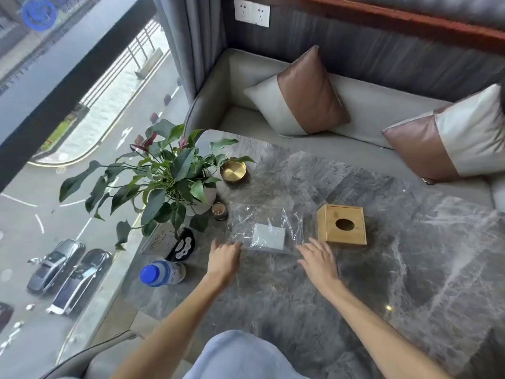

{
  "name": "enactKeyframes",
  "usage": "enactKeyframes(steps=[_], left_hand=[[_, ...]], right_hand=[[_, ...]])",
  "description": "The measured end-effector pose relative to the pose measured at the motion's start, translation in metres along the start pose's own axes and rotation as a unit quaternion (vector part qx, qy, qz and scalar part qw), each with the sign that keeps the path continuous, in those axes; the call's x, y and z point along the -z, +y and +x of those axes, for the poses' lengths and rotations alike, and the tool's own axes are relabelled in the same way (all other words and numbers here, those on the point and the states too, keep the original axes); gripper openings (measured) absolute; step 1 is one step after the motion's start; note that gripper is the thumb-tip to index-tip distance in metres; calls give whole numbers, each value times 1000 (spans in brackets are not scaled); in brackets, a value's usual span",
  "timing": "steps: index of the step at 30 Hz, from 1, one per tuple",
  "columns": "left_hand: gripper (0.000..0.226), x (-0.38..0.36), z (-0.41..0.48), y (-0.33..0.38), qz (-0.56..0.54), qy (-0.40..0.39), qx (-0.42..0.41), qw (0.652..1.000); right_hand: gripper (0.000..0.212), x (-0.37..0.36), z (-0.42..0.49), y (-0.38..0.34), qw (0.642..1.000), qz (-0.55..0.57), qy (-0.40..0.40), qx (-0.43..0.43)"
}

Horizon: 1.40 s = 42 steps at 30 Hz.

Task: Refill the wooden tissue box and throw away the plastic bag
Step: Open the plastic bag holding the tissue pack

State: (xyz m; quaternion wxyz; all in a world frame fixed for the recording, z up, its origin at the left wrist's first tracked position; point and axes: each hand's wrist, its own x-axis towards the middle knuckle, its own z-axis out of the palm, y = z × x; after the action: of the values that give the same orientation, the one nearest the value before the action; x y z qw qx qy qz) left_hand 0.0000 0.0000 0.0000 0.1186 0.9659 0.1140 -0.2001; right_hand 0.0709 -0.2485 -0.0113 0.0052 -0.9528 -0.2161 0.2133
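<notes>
A clear plastic bag (247,218) lies crumpled on the grey marble table (382,269), with a pale grey tissue pack (269,237) inside it. The wooden tissue box (343,227) with an oval hole in its top stands just right of the bag. My left hand (224,259) is at the bag's near left edge, fingers apart and touching or almost touching the plastic. My right hand (318,259) hovers at the bag's near right edge, fingers spread, close in front of the wooden box. Neither hand holds anything.
A potted plant (169,179) stands at the table's left, with a brass dish (233,170), a small dark jar (219,211), a black remote (182,246) and a blue-capped bottle (162,272) near it. A sofa with two cushions (303,94) lies beyond the table. A window is on the left.
</notes>
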Motion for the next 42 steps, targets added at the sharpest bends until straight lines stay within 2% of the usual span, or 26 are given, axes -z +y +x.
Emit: enactKeyframes(steps=[3,6,11,18,22,26,29,33,36,38,42], left_hand=[[24,-5,29,2,31,-21,-55,998],[32,-11,51,10,71,-59,-102,990],[34,-29,67,16,153,-64,-173,971],[31,-40,72,2,196,-38,-227,953],[30,-23,67,-7,184,-13,-217,959],[42,-15,62,-23,154,-6,-185,970],[36,8,48,-29,96,50,-140,984],[27,48,36,-31,50,158,-138,976],[21,91,30,-31,0,208,-186,960],[15,124,18,-30,-39,206,-244,947],[33,176,-29,-22,-143,156,-283,936]], right_hand=[[40,-5,22,-15,1000,-19,-20,12],[44,-11,37,-32,997,-50,-50,23],[43,-25,49,-51,995,-70,-63,-9],[30,-29,47,-43,998,-69,1,8],[22,-15,47,-41,998,-38,45,17],[10,15,49,-34,991,27,127,14],[6,41,43,-22,977,70,197,39],[13,88,36,-11,960,106,241,93],[12,134,30,0,955,144,218,137],[12,165,17,9,948,183,211,153],[15,217,-38,27,923,263,218,176]])
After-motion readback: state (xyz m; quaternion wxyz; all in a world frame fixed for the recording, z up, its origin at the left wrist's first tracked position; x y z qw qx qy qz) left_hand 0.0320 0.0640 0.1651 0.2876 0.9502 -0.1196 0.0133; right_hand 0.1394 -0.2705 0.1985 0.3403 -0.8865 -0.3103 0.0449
